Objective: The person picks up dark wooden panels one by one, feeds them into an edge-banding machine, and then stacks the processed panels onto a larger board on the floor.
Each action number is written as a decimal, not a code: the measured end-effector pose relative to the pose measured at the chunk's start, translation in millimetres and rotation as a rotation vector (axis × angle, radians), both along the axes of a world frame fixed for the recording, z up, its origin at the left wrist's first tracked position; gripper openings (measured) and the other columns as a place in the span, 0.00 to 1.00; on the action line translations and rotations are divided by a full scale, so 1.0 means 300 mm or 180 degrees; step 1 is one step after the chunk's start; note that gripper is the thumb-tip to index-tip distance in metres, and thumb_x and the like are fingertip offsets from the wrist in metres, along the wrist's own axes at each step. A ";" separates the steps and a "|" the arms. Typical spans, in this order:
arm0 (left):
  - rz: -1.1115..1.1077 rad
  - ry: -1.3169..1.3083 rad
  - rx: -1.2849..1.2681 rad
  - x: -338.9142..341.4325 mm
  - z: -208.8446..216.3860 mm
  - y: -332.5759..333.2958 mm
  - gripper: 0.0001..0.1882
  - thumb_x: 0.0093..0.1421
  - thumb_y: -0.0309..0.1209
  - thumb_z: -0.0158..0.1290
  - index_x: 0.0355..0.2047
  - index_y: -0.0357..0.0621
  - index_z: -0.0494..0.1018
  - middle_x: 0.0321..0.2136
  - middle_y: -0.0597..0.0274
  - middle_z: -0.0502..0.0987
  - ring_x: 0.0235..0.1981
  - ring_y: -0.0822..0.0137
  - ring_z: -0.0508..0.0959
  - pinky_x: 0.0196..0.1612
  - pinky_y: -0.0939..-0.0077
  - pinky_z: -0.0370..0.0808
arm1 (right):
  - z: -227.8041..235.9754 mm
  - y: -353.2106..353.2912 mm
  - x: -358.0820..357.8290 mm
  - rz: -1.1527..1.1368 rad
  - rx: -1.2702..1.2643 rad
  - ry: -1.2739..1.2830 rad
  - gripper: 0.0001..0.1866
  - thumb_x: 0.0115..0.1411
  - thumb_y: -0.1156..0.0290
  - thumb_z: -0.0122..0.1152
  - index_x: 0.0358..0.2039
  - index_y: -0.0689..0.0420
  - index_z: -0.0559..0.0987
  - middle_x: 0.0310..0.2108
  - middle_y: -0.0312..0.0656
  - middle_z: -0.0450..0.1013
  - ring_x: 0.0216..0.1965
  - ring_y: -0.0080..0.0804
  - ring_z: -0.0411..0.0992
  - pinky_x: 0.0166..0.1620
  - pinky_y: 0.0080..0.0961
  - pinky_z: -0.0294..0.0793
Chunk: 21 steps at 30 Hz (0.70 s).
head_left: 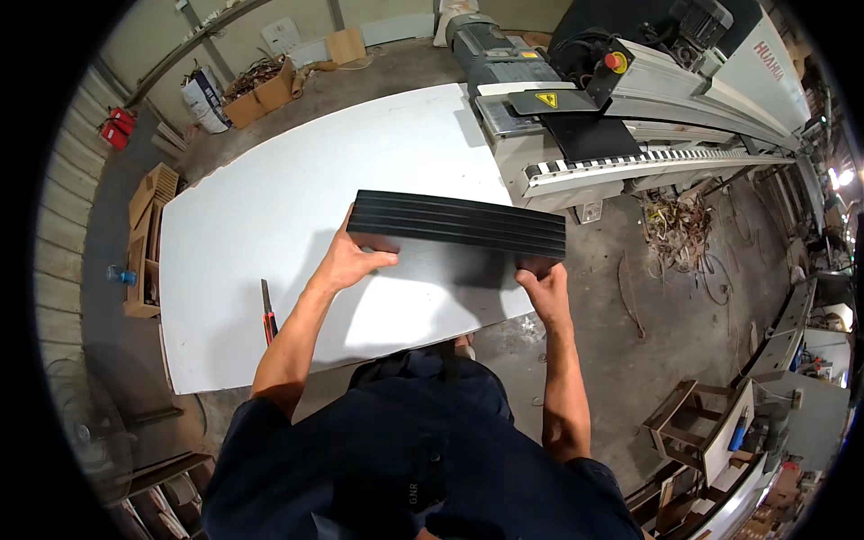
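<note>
- Workshop concrete surrounds our big white panel, which serves as the bench; brown cardboard boxes sit at far left.
- We see a red-handled knife near the panel's edge; an elbow could knock it off.
- Our left hand and right hand clamp the stack of black strips at its ends; overhanging rightward, it could slide apart.
- Rightward, the edge-banding machine carries a yellow triangular warning label and a red round button.
</note>
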<state>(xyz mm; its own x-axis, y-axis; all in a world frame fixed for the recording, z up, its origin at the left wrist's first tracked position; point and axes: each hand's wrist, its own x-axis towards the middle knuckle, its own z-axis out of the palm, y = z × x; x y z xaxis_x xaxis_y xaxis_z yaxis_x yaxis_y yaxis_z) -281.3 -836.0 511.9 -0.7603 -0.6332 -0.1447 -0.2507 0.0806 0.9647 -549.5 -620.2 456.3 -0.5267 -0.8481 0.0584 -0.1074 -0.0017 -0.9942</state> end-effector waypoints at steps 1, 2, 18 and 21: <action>0.0216 0.0024 -0.0231 0.001 -0.015 0.008 0.39 0.40 0.20 0.65 0.53 0.41 0.60 0.41 0.57 0.74 0.41 0.65 0.76 0.44 0.69 0.74 | -0.015 -0.026 -0.005 0.0098 -0.0129 -0.0137 0.29 0.47 0.68 0.71 0.47 0.60 0.69 0.36 0.34 0.72 0.37 0.22 0.69 0.43 0.22 0.68; 0.0443 0.0034 -0.0443 0.004 -0.047 0.018 0.38 0.40 0.20 0.65 0.52 0.41 0.60 0.38 0.59 0.76 0.38 0.66 0.77 0.41 0.69 0.75 | -0.046 -0.041 -0.001 0.0206 -0.0236 -0.0288 0.31 0.46 0.67 0.72 0.49 0.60 0.68 0.37 0.34 0.72 0.38 0.22 0.69 0.44 0.22 0.69; 0.1039 0.1219 0.0305 -0.003 -0.067 0.123 0.36 0.51 0.19 0.55 0.60 0.34 0.54 0.56 0.57 0.63 0.58 0.65 0.62 0.60 0.69 0.59 | -0.002 -0.041 0.135 -0.0525 -0.0704 -0.0025 0.34 0.63 0.66 0.52 0.64 0.63 0.50 0.61 0.47 0.56 0.60 0.33 0.56 0.61 0.27 0.52; 0.1052 0.1215 0.0109 -0.013 -0.043 0.131 0.34 0.52 0.19 0.54 0.59 0.34 0.57 0.54 0.57 0.65 0.56 0.66 0.64 0.58 0.70 0.61 | -0.012 -0.043 0.127 -0.0484 -0.0749 -0.0132 0.32 0.64 0.66 0.51 0.63 0.64 0.53 0.59 0.47 0.58 0.58 0.33 0.58 0.60 0.27 0.53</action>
<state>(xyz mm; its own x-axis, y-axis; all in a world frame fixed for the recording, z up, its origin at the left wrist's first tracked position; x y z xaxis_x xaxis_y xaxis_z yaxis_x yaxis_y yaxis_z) -285.3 -796.6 498.9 -0.5228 -0.8487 0.0796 0.1135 0.0232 0.9933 -511.3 -633.1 452.7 -0.6530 -0.7247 0.2201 -0.0835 -0.2200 -0.9719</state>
